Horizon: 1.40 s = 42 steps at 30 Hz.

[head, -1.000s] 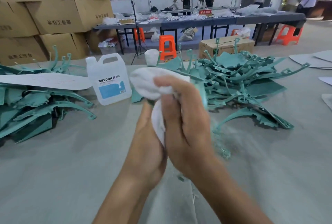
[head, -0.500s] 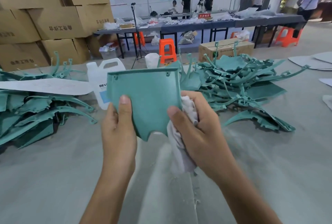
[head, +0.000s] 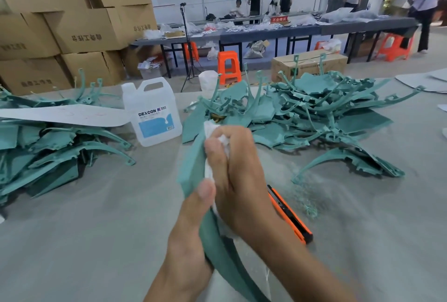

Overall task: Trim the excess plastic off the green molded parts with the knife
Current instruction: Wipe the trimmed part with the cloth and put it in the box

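Note:
My left hand grips a green molded part edge-on in front of me, thumb on its near edge. My right hand holds a crumpled white cloth pressed against the part's right side. The orange and black knife lies on the grey table just right of my right wrist, held by neither hand. Green shavings are scattered beside it.
One heap of green parts lies at the back right, another heap at the left under a white strip. A clear DEXCON jug stands between them. Cardboard boxes are stacked behind; people stand at far tables.
The green part has turned from facing me flat to edge-on. My right hand with the cloth has moved up along its side. The knife has come into view on the table.

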Available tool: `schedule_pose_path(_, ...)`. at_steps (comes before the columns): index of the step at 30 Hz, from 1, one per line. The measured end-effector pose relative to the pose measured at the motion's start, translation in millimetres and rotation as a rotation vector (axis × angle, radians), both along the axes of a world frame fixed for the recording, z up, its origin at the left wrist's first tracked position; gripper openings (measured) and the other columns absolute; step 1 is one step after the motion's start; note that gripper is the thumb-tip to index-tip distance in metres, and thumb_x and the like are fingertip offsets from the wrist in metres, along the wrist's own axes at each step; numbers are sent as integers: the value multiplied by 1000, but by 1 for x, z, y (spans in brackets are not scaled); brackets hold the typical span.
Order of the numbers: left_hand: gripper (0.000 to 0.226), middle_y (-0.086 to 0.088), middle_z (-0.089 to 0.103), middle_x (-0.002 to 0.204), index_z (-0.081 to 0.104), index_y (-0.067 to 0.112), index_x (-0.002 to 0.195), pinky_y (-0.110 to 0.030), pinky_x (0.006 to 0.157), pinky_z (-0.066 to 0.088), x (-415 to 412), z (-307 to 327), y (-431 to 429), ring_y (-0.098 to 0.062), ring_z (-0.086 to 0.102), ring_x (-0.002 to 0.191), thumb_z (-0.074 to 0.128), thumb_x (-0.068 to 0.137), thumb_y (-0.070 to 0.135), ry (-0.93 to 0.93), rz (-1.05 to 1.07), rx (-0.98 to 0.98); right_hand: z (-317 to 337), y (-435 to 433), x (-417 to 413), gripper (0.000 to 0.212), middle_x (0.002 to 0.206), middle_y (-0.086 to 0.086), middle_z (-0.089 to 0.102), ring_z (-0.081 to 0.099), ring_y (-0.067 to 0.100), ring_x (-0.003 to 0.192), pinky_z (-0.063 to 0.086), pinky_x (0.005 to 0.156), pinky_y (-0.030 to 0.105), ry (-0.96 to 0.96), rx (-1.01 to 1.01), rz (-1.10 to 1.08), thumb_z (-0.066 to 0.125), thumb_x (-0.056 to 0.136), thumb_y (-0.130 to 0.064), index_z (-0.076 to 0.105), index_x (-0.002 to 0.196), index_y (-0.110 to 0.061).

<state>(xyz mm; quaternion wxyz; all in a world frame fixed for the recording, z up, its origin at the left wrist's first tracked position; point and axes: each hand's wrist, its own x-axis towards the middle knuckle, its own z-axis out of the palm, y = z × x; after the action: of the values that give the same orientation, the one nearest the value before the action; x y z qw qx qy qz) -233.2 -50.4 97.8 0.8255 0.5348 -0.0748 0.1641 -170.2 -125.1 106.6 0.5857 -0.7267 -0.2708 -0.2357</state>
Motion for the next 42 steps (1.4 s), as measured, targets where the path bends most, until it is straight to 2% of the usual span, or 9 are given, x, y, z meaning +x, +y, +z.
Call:
schedule_pose_path(2, 60, -38, 40, 145, 29, -13, 149, -52, 115, 28, -9, 0, 2, -46, 39, 138, 48, 106, 24, 45, -9, -131, 5, -2, 21, 10, 96, -14, 43, 48, 21, 97, 43, 90, 42, 110, -5, -65, 40, 106, -33, 45, 101, -26)
schedule_pose_path(5, 98, -13, 68, 128, 57, 11, 141, -41, 101, 49, 2, -21, 1, -30, 61, 124, 90, 61, 57, 101, 21, 121, 4, -2, 16, 12, 92, -8, 46, 48, 20, 91, 44, 84, 42, 96, 41, -50, 40, 106, -32, 45, 97, -26)
schedule_pose_path(10, 30, 16, 76, 98, 78, 40, 99, -13, 82, 53, 16, -6, -3, 4, 68, 99, 66, 82, 63, -9, -35, 63, -5, 2, -30, 15, 78, -19, 50, 51, 2, 69, 40, 66, 13, -6, 205, 189, 44, 106, -32, 48, 92, -30)
schedule_pose_path(15, 57, 1, 68, 130, 67, 28, 130, -32, 98, 52, 4, -23, -9, -17, 60, 126, 77, 80, 54, -32, -241, 9, 12, -2, 13, 14, 89, -9, 51, 51, 18, 85, 42, 75, 36, -2, 55, -90, 38, 106, -36, 45, 96, -28)
schedule_pose_path(19, 98, 10, 74, 111, 66, 24, 119, -45, 101, 50, -2, -21, 6, -24, 63, 121, 91, 38, 73, 91, 28, 144, 6, -17, 49, 21, 96, 3, 53, 54, 26, 91, 45, 81, 45, 230, -99, -125, 39, 109, -32, 48, 99, -16)
schedule_pose_path(26, 115, -23, 53, 136, 34, -5, 148, -55, 106, 45, 30, 17, 16, -36, 55, 126, 84, 61, 52, -165, 234, 243, -14, 4, -6, 20, 79, -15, 52, 53, 7, 73, 44, 67, 23, 63, 121, 87, 44, 104, -37, 51, 86, -32)
schedule_pose_path(33, 97, -15, 47, 136, 33, -1, 149, -55, 113, 40, 32, 30, 42, -26, 51, 119, 70, 68, 39, -352, 456, 140, -83, -28, 28, 27, 87, 3, 49, 45, 26, 80, 44, 70, 47, -1, -524, -201, 35, 105, -28, 52, 89, -14)
schedule_pose_path(39, 96, -4, 48, 130, 23, -3, 153, -49, 107, 43, 35, 4, 52, -18, 50, 117, 67, 78, 40, -378, 602, 140, -57, -35, 51, 24, 89, -1, 49, 45, 22, 81, 41, 68, 41, 79, -293, -401, 34, 108, -35, 45, 91, -23)
schedule_pose_path(42, 96, -15, 41, 145, 17, 7, 155, -47, 111, 41, 41, -6, 41, -25, 47, 126, 65, 80, 42, -315, 728, 181, -50, -9, 4, 20, 94, -8, 50, 50, 20, 82, 42, 69, 36, -128, -274, -162, 34, 107, -37, 49, 97, -28)
